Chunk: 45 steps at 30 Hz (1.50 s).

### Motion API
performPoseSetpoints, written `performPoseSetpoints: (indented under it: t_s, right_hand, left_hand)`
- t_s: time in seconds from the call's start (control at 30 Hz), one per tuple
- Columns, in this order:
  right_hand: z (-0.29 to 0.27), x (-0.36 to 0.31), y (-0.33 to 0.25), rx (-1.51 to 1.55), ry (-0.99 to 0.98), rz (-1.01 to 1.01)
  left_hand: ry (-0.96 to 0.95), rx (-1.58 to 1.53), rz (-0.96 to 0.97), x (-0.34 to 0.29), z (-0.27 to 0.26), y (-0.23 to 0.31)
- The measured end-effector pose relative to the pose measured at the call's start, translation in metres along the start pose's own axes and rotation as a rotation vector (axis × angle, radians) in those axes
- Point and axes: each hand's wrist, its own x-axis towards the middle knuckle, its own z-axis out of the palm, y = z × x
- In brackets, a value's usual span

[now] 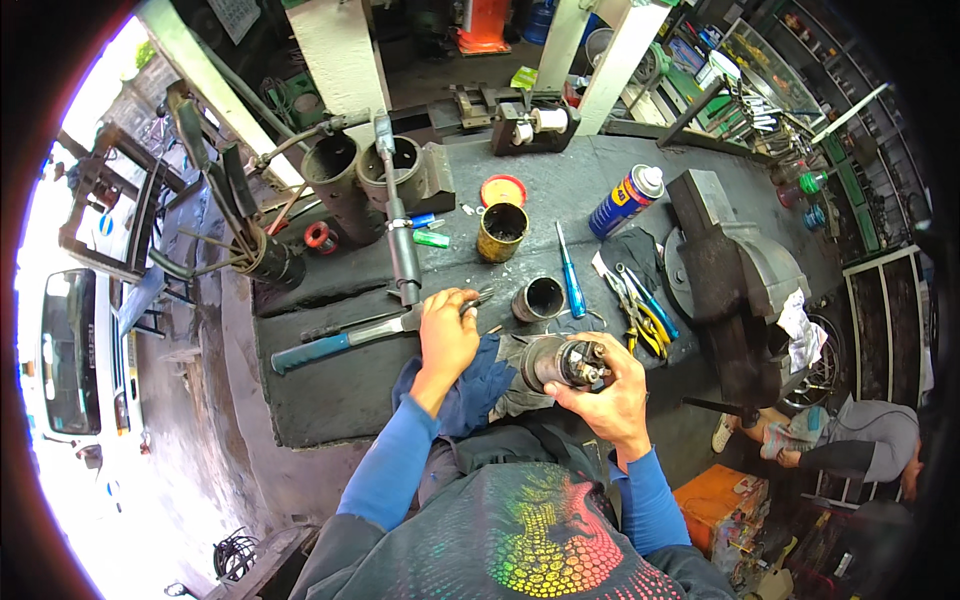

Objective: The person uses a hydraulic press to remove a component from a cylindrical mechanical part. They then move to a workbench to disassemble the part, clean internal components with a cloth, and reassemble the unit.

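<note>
While the nearer right hand (622, 393) pinches the studded grey metal cylinder (546, 365) at its 10 o'clock, long axis roughly 9-to-3, the left hand (449, 335) lies toward the cylinder's 9 o'clock, its grip indeterminable.

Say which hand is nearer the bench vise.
Right: the right hand, holding a cylindrical metal part, is left of the bench vise; the left hand is farther left.

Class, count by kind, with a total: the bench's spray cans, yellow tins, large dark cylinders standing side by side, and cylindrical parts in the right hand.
Spray can: 1
Yellow tin: 1
Large dark cylinders: 2
Cylindrical part in right hand: 1
Total: 5
</note>
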Motion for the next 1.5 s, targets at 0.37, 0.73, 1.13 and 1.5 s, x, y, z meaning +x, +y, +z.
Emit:
performPoseSetpoints:
  t_s: [0.37, 0.73, 1.13, 1.5]
  right_hand:
    - [0.024, 0.014, -0.005, 0.147, -0.198, 0.129]
    - [0.026, -0.007, -0.001, 0.28, -0.183, 0.365]
    - [0.044, 0.018, 0.1, -0.046, -0.448, 0.001]
    - [0.055, 0.033, 0.131, -0.09, -0.503, -0.396]
  left_hand:
    - [-0.314, -0.319, 0.245, -0.052, -0.052, 0.096]
    - [-0.075, -0.394, 0.23, -0.067, -0.029, 0.063]
    - [0.134, -0.291, 0.071, -0.099, 0.036, 0.017]
    - [0.306, -0.238, 0.069, -0.113, 0.075, -0.003]
